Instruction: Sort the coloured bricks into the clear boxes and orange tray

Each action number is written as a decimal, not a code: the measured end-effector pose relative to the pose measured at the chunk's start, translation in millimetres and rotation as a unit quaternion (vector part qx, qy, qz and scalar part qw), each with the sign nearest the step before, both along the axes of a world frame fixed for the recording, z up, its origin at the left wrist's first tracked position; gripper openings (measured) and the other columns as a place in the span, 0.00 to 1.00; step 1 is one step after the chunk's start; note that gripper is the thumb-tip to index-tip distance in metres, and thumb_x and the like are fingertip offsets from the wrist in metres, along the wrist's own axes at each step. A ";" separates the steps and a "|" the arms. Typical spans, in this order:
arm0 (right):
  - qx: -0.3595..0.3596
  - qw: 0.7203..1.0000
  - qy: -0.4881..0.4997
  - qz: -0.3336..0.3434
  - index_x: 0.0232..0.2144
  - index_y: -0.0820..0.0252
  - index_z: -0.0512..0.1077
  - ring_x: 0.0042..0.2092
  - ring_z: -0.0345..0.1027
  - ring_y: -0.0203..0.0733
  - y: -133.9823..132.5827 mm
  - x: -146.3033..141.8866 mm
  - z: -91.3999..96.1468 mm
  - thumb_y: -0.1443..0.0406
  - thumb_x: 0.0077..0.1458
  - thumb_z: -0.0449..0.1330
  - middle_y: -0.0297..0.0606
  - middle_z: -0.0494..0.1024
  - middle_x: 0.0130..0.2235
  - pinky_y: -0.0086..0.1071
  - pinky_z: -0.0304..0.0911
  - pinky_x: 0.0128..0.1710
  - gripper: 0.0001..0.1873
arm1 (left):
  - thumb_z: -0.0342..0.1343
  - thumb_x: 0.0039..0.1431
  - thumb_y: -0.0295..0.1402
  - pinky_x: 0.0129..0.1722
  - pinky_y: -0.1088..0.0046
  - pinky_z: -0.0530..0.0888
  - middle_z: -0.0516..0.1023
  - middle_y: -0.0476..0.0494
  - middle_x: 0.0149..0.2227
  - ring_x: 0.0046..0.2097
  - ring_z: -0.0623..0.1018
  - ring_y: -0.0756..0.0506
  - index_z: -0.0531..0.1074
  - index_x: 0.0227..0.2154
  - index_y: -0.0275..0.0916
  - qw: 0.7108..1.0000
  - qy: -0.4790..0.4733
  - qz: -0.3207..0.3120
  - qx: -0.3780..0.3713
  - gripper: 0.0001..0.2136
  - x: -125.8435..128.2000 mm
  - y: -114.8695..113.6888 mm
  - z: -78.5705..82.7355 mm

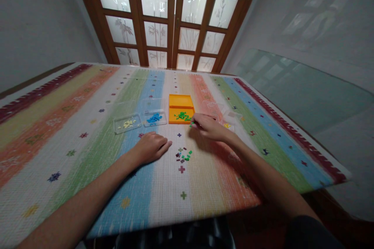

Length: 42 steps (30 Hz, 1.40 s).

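My right hand (208, 126) reaches to the front edge of an orange box (180, 102) and pinches a small green piece (192, 124) between its fingertips. Green pieces (182, 116) lie inside that box. My left hand (152, 146) rests palm down on the striped tablecloth, fingers loosely together, holding nothing. Just right of it lies a small pile of loose green and dark pieces (183, 155). A clear box with blue pieces (154, 118) and a clear box with yellow pieces (127, 123) stand left of the orange box.
Another clear box (230, 118) sits behind my right hand, partly hidden. The striped tablecloth (73, 144) covers the table, whose right edge (292, 124) runs diagonally. Wooden glazed doors (172, 15) stand beyond the far edge.
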State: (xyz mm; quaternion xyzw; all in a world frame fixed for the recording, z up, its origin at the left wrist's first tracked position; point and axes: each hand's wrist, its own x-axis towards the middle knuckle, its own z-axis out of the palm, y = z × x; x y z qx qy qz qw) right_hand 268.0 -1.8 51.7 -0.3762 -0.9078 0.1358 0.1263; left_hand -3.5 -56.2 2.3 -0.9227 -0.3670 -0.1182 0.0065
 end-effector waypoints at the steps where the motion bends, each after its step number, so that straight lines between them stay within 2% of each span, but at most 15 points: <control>1: 0.006 1.000 -0.006 -0.011 0.35 0.58 0.64 0.35 0.64 0.42 6.3 -2.2 2.4 0.71 0.61 0.51 0.43 0.74 0.37 0.33 0.57 0.36 0.05 | 0.40 0.73 0.37 0.33 0.67 0.65 0.77 0.44 0.23 0.26 0.73 0.46 0.71 0.24 0.37 1.000 0.001 0.001 -0.001 0.23 0.1 0.0 -0.1; 6: 0.023 0.998 -0.041 -0.051 0.35 0.60 0.66 0.35 0.63 0.41 36.2 -17.7 10.0 0.71 0.61 0.53 0.43 0.75 0.38 0.31 0.54 0.35 0.04 | 0.41 0.73 0.37 0.33 0.67 0.65 0.78 0.43 0.24 0.27 0.74 0.46 0.71 0.24 0.37 1.000 0.011 0.011 -0.007 0.22 0.5 -0.6 1.2; 10: 0.023 0.996 -0.060 -0.066 0.34 0.61 0.69 0.35 0.63 0.40 50.3 -28.7 11.2 0.71 0.62 0.53 0.43 0.76 0.37 0.30 0.52 0.34 0.05 | 0.41 0.73 0.37 0.33 0.67 0.65 0.77 0.43 0.23 0.26 0.75 0.45 0.71 0.24 0.37 1.000 0.015 0.014 -0.006 0.23 0.7 -1.0 1.8; 15: 0.007 0.994 -0.078 -0.082 0.35 0.63 0.72 0.34 0.65 0.40 56.6 -31.4 4.8 0.65 0.66 0.56 0.44 0.78 0.37 0.30 0.51 0.32 0.09 | 0.40 0.73 0.37 0.33 0.67 0.66 0.76 0.43 0.23 0.26 0.74 0.46 0.71 0.23 0.37 1.000 0.004 0.010 -0.002 0.23 1.3 -0.6 0.3; 19: 0.002 0.995 -0.071 -0.076 0.33 0.63 0.74 0.33 0.65 0.38 59.1 -27.5 -0.5 0.65 0.66 0.57 0.42 0.78 0.34 0.29 0.51 0.32 0.10 | 0.40 0.73 0.37 0.33 0.67 0.66 0.76 0.43 0.22 0.25 0.74 0.46 0.71 0.23 0.37 1.000 -0.003 0.006 0.001 0.24 0.8 -0.3 -0.3; 27: 0.039 0.996 -0.042 -0.071 0.29 0.64 0.76 0.31 0.64 0.37 63.4 -22.4 -3.3 0.67 0.66 0.54 0.41 0.78 0.32 0.29 0.52 0.31 0.15 | 0.40 0.73 0.38 0.33 0.68 0.66 0.76 0.44 0.23 0.25 0.73 0.47 0.71 0.23 0.37 1.000 -0.004 0.005 0.000 0.23 0.5 -1.4 2.6; 32: 0.041 0.997 -0.026 -0.057 0.37 0.64 0.79 0.38 0.70 0.42 67.9 -20.8 -8.1 0.73 0.62 0.54 0.45 0.80 0.39 0.30 0.58 0.37 0.13 | 0.41 0.73 0.37 0.34 0.68 0.67 0.76 0.43 0.23 0.26 0.73 0.46 0.71 0.24 0.37 1.000 0.004 0.009 -0.009 0.23 0.3 -1.3 2.6; 36: 0.035 0.998 -0.018 -0.052 0.48 0.61 0.78 0.44 0.72 0.44 69.2 -18.5 -10.0 0.75 0.59 0.56 0.46 0.80 0.45 0.31 0.61 0.43 0.18 | 0.41 0.73 0.38 0.34 0.68 0.66 0.77 0.43 0.24 0.26 0.74 0.46 0.72 0.24 0.37 1.000 0.009 0.006 -0.008 0.23 -0.4 -0.7 1.8; 42: 0.021 0.998 0.002 -0.057 0.52 0.57 0.77 0.47 0.73 0.45 70.4 -17.6 -9.8 0.77 0.56 0.58 0.44 0.81 0.48 0.32 0.65 0.46 0.23 | 0.40 0.73 0.38 0.34 0.69 0.66 0.78 0.44 0.24 0.26 0.74 0.47 0.72 0.24 0.37 1.000 0.008 0.004 -0.007 0.23 -0.5 -0.6 2.4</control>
